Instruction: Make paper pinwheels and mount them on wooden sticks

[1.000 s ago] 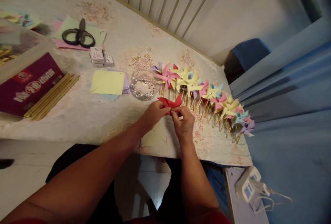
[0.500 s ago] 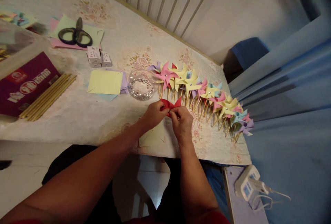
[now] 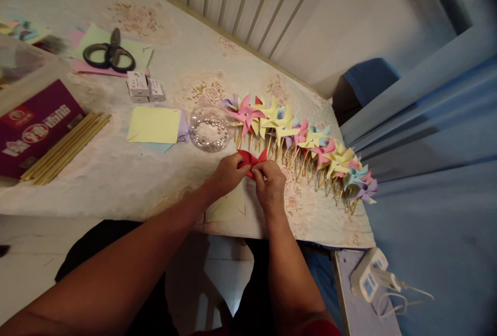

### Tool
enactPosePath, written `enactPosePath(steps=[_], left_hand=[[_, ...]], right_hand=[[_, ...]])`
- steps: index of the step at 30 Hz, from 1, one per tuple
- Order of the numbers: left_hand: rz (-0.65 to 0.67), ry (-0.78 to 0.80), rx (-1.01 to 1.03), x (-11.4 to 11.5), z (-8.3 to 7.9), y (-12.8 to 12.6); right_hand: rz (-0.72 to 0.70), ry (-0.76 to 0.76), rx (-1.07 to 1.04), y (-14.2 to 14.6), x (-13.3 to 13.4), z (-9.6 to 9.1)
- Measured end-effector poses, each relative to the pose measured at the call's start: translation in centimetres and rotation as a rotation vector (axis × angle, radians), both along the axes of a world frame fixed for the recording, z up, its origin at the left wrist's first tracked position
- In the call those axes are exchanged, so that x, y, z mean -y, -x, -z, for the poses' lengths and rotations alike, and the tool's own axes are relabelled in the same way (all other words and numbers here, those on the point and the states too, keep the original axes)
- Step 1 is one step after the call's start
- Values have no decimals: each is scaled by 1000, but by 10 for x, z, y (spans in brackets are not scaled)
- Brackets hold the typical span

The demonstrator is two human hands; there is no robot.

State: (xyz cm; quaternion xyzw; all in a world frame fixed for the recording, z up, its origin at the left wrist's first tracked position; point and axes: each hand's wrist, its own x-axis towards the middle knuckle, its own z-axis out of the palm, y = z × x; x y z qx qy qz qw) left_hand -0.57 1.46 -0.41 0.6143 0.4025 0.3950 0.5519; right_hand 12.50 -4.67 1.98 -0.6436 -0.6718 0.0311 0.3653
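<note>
A red paper pinwheel (image 3: pixel 252 158), its points folded inward, is held between both hands above the front of the table. My left hand (image 3: pixel 228 174) grips its left side with thumb and fingers. The fingers of my right hand (image 3: pixel 269 183) pinch it near the middle and lower right; what lies under the fingertips is hidden. Below the hands a pale yellow paper sheet (image 3: pixel 227 209) lies at the table's front edge. Just behind them is a clear round dish (image 3: pixel 209 128) with small shiny pins or beads. Finished pinwheels (image 3: pixel 287 122) on sticks lie in a row to the right.
Yellow paper squares (image 3: pixel 153 125), small white boxes (image 3: pixel 144 87) and black-handled scissors (image 3: pixel 111 56) on coloured paper lie to the left. Wooden sticks (image 3: pixel 66 148) rest against a purple-labelled box (image 3: pixel 39 123). A power strip (image 3: pixel 367 274) with a cable sits at the lower right.
The whole view has shifted slightly. Both hands keep their hold on the red pinwheel, with only small finger movement at its middle.
</note>
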Motion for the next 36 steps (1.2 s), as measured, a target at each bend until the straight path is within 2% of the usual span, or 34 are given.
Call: enactPosePath(steps=[5, 11, 17, 22, 24, 31, 33, 36], left_hand=[[-27, -50, -38, 0, -3, 1], [-13, -51, -65, -1, -2, 1], [-8, -56, -122, -2, -1, 1], [25, -42, -130, -2, 0, 1], [35, -47, -106, -2, 1, 1], [-4, -76, -139, -3, -1, 2], [2, -64, -137, -3, 0, 1], [29, -37, -81, -3, 2, 1]], right_hand=[[118, 81, -215, 6, -1, 3], [33, 31, -111, 3, -2, 3], [90, 83, -311, 2, -4, 8], [-42, -35, -62, -4, -4, 6], [-55, -53, -41, -5, -4, 5], [152, 120, -452, 6, -5, 16], [127, 93, -374, 5, -5, 15], [9, -10, -117, -1, -4, 10]])
